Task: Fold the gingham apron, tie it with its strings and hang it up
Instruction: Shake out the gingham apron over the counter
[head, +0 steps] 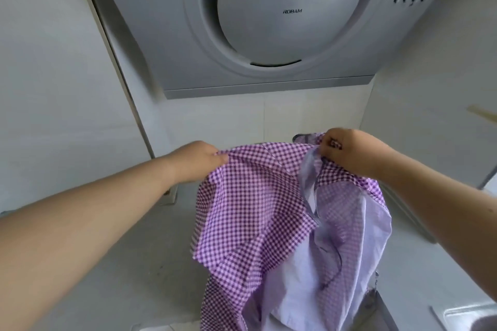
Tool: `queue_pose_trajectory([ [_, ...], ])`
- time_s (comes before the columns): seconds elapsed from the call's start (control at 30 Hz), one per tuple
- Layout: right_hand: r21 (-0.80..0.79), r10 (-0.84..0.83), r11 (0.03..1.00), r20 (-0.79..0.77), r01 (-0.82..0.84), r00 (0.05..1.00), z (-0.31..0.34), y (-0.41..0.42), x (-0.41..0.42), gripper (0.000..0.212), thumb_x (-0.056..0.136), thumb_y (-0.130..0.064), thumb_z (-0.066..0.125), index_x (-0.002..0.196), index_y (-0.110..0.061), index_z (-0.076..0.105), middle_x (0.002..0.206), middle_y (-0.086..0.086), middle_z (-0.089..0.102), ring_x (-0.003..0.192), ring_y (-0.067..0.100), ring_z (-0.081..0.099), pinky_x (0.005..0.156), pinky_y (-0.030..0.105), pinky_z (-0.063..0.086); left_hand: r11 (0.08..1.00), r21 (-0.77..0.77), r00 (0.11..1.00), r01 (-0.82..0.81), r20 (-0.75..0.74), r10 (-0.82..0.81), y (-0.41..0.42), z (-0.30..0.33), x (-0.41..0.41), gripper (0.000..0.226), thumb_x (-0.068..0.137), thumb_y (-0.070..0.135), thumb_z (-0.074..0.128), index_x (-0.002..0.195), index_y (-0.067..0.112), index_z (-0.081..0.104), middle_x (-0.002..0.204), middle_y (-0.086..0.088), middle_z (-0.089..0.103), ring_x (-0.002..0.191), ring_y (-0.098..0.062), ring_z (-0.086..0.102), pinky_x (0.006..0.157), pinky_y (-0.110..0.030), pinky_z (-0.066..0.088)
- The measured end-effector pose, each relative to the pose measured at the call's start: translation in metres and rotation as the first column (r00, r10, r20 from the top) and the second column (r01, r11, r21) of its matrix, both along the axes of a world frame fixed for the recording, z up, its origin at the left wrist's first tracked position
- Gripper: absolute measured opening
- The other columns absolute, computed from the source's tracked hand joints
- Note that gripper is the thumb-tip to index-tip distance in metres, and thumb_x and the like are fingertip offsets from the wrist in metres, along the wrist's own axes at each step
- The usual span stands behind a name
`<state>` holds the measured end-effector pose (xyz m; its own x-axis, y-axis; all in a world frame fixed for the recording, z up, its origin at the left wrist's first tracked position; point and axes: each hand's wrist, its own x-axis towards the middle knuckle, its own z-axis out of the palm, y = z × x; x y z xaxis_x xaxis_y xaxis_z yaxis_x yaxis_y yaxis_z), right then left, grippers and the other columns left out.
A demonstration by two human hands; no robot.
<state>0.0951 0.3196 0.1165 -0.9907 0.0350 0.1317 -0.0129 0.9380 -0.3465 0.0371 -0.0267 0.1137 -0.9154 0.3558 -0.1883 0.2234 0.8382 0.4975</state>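
Both hands, left hand (200, 160) and right hand (347, 150), pinched the apron (250, 207)'s top edge; it looked light, limp, best held at corners.

Apron and fingertips partly hiding

The gingham apron (250, 212) is running off the frame at 6 o'clock; both hands' fingertips are disappearing into its folds, and the cloth is covering whatever lies beneath.

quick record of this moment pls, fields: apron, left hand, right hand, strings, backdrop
apron: purple gingham apron held up, hanging unfolded, pale lining showing
left hand: left hand grips the top edge
right hand: right hand pinches the other top corner
strings: not tied; cannot tell where they are
backdrop: ROBAM range hood above, grey counter below
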Motion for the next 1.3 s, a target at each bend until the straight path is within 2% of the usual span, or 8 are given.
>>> queue_pose_trajectory([
  [0.17, -0.491, -0.369, 0.799, 0.053, 0.346, 0.928, -0.019, 0.021, -0.006, 0.039, 0.093, -0.042, 0.061, 0.088, -0.005, 0.070, 0.075, 0.017, 0.071, 0.068, 0.036, 0.068, 0.062, 0.040, 0.054, 0.920, 0.254, 0.934, -0.299, 0.275, 0.228, 0.000, 0.000, -0.001, 0.018, 0.102, 0.029, 0.061, 0.113, 0.015, 0.067, 0.110, -0.015, 0.076, 0.096, -0.032, 0.075, 0.083, -0.043, 0.062],
  [0.27, -0.657, -0.294, 0.702, 0.086, 0.276, 0.952, -0.026, -0.003, -0.011, 0.034, 0.096, -0.029, 0.057, 0.068, -0.012, 0.062, 0.063, 0.005, 0.055, 0.061, 0.021, 0.051, 0.057, 0.033, 0.038, 0.932, 0.254, 0.965, -0.257, 0.125, 0.232, 0.017, -0.004, 0.010, 0.023, 0.105, 0.026, 0.051, 0.125, 0.036, 0.047, 0.112, -0.011, 0.069, 0.071, -0.027, 0.063, 0.055, -0.038, 0.051],
  [0.43, -0.749, -0.113, 0.655, 0.031, 0.098, 0.993, -0.024, -0.066, -0.004, 0.010, 0.098, -0.026, 0.061, 0.095, -0.020, 0.068, 0.090, 0.004, 0.073, 0.080, 0.020, 0.066, 0.069, 0.035, 0.053, 0.990, 0.115, 0.997, 0.082, -0.024, -0.079, 0.065, -0.003, 0.033, 0.033, 0.103, 0.017, 0.051, 0.104, 0.033, 0.079, 0.117, 0.013, 0.073, 0.108, -0.015, 0.069, 0.105, -0.040, 0.052],
  [0.5, -0.741, -0.054, 0.671, -0.014, 0.026, 0.998, -0.025, -0.082, 0.002, 0.010, 0.098, -0.023, 0.060, 0.099, -0.019, 0.069, 0.091, 0.000, 0.073, 0.083, 0.015, 0.067, 0.073, 0.033, 0.055, 0.979, 0.196, 0.989, 0.056, 0.121, -0.081, 0.079, -0.005, 0.040, 0.032, 0.091, 0.044, 0.060, 0.111, 0.031, 0.081, 0.126, 0.010, 0.073, 0.118, -0.012, 0.065, 0.112, -0.036, 0.045],
  [0.63, -0.795, 0.002, 0.605, -0.062, -0.050, 0.998, -0.032, -0.102, 0.012, 0.018, 0.094, -0.003, 0.055, 0.094, -0.015, 0.068, 0.087, 0.003, 0.074, 0.083, 0.017, 0.070, 0.078, 0.036, 0.058, 0.888, 0.458, 0.946, -0.047, 0.307, -0.108, 0.086, -0.014, 0.041, 0.107, 0.067, 0.098, 0.056, 0.151, 0.032, 0.054, 0.158, 0.008, 0.051, 0.145, -0.012, 0.046, 0.126, -0.042, 0.030],
  [0.9, -0.969, 0.153, 0.243, 0.089, 0.050, 0.984, -0.043, -0.094, 0.014, 0.036, 0.103, -0.002, 0.041, 0.114, -0.012, 0.074, 0.109, 0.013, 0.077, 0.106, 0.028, 0.073, 0.086, 0.039, 0.060, 0.892, 0.448, 0.936, -0.064, 0.336, -0.101, 0.069, -0.015, 0.034, 0.035, 0.097, 0.040, 0.072, 0.117, 0.011, 0.075, 0.110, -0.001, 0.080, 0.105, -0.019, 0.076, 0.102, -0.040, 0.058],
  [1.13, -0.894, 0.180, 0.434, -0.030, -0.106, 0.983, -0.050, -0.094, 0.021, 0.038, 0.090, 0.014, 0.045, 0.110, -0.018, 0.051, 0.099, 0.010, 0.067, 0.085, 0.021, 0.068, 0.065, 0.041, 0.056, 0.972, 0.015, 0.972, 0.235, 0.019, -0.235, 0.061, -0.012, 0.034, 0.018, 0.100, 0.040, 0.064, 0.113, 0.030, 0.073, 0.107, 0.007, 0.076, 0.100, -0.011, 0.070, 0.096, -0.043, 0.057],
  [1.3, -0.424, 0.244, 0.895, 0.195, -0.143, 0.950, -0.085, -0.079, 0.019, 0.015, 0.090, -0.005, 0.063, 0.095, -0.019, 0.060, 0.096, -0.007, 0.070, 0.089, 0.017, 0.071, 0.077, 0.036, 0.063, 0.976, -0.021, 0.976, 0.218, 0.005, -0.218, 0.044, 0.001, 0.032, 0.020, 0.105, 0.036, 0.059, 0.118, 0.026, 0.070, 0.113, 0.009, 0.075, 0.104, -0.011, 0.069, 0.102, -0.042, 0.055],
])
